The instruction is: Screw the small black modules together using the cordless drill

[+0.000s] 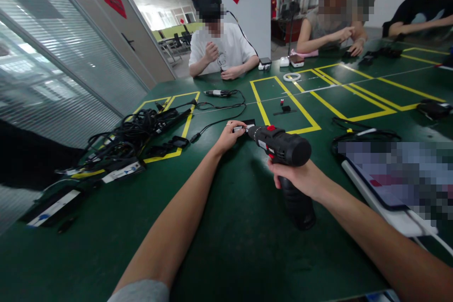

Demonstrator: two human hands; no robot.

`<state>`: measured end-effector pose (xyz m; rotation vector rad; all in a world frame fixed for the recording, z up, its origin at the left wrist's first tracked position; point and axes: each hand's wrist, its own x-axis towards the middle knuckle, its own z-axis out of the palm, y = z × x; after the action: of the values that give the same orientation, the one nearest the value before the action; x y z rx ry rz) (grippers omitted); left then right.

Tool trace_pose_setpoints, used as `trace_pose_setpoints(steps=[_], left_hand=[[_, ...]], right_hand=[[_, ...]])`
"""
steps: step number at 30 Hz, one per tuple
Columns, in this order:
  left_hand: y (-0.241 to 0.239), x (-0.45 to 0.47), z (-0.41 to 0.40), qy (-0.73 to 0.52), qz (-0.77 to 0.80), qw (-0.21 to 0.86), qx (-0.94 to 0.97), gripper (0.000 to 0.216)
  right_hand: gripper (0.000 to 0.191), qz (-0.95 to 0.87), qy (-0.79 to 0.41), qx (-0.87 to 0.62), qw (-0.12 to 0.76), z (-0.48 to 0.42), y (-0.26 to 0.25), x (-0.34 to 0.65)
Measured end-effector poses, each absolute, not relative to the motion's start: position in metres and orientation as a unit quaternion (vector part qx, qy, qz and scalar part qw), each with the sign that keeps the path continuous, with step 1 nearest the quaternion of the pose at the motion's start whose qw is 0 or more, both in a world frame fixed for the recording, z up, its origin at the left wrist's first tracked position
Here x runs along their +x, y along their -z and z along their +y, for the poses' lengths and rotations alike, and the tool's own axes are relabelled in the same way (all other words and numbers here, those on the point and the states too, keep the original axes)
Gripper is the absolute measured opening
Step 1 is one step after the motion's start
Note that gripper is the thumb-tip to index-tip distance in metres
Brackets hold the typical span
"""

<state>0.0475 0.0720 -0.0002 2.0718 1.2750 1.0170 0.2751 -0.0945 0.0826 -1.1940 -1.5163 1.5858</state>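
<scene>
Cordless drill on small black part, green table.
Right hand [300, 177] clenched round the cordless drill [283, 148] grip; chuck points to 10 o'clock, at the small black part [247, 125] on the table [230, 236]. Left hand [229, 136] pinches that part. Cable tangle [130, 134] lies at 9 o'clock.

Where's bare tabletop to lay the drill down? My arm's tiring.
Bare green table lies between your forearms, below the left hand and beside the drill in the right hand. The cable pile crowds the left; the tablet crowds the right.
</scene>
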Motion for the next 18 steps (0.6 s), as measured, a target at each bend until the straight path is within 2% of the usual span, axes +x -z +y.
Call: trace_pose_setpoints(steps=[18], left_hand=[[-0.0047, 0.0499, 0.0678, -0.371, 0.479, 0.255, 0.754, 0.023]], right_hand=[[0.004, -0.568, -0.604, -0.453, 0.329, -0.0947, -0.0816, 0.2751]])
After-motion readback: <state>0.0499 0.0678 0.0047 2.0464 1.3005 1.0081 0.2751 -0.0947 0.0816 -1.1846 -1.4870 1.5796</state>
